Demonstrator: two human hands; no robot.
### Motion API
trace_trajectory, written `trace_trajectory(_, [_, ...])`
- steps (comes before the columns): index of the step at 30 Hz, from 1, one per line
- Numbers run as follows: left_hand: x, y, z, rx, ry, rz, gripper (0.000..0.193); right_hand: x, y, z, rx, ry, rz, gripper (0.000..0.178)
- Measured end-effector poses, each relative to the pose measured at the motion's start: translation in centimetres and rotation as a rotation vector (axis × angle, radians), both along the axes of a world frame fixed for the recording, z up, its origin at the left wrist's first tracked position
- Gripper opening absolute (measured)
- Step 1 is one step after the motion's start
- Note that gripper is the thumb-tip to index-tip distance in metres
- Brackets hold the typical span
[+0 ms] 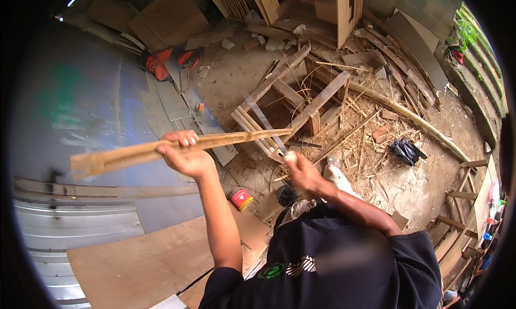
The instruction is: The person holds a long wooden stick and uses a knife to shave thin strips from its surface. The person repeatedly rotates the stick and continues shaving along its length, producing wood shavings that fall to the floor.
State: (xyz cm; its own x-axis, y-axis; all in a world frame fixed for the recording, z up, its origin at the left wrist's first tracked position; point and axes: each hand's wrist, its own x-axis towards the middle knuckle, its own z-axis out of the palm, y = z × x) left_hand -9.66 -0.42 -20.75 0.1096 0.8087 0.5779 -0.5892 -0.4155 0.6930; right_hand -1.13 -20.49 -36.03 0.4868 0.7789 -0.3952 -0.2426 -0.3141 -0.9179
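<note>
My left hand (pixel 185 154) is closed round a long split length of bamboo (pixel 126 156), its wide end out to the left and its narrow end (pixel 269 134) reaching right. In my right hand (pixel 302 174) is the handle of a machete (pixel 263 121), its long blade pointing up and away, smeared by motion. The blade crosses the bamboo's narrow end in the picture; whether they touch I cannot tell. Just beyond stands a rough wooden frame (pixel 322 94) like a low bench, with pale bamboo strips (pixel 252 127) at its near left side.
Bamboo shavings (pixel 355 164) litter the dirt floor, with a black plastic bag (pixel 407 152) among them. A long pole (pixel 408 114) lies to the right. A red tin (pixel 242 199) stands near my feet. Planks (pixel 398 67) are piled at the back right; plywood sheets (pixel 140 255) lie at the left.
</note>
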Motion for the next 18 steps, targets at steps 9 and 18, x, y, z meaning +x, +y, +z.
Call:
trace_trajectory(9, [-4.5, -4.1, -1.2, -0.149, -0.028, 0.089, 0.066, -3.2, 3.8, 1.4, -0.101, -0.252, 0.207, 0.049])
trace_trajectory(18, [-6.0, -3.8, -1.8, -0.281, -0.089, 0.301, 0.066, -2.9, 4.7, 0.7, -0.125, -0.328, 0.3, 0.046])
